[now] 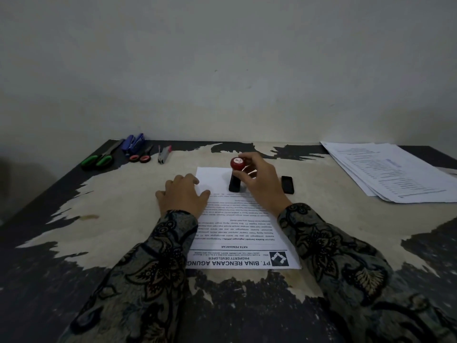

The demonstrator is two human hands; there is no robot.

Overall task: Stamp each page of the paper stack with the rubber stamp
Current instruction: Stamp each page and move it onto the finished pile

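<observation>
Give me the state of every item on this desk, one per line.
Rubber stamp: upright, base on the sheet.
Right hand: gripping the stamp's red knob.
Left hand: flat, pressing the sheet.
Letterhead sheet: lying flat.
Ink pad: closed.
Paper stack: fanned, untidy.
Green scissors: closed.
</observation>
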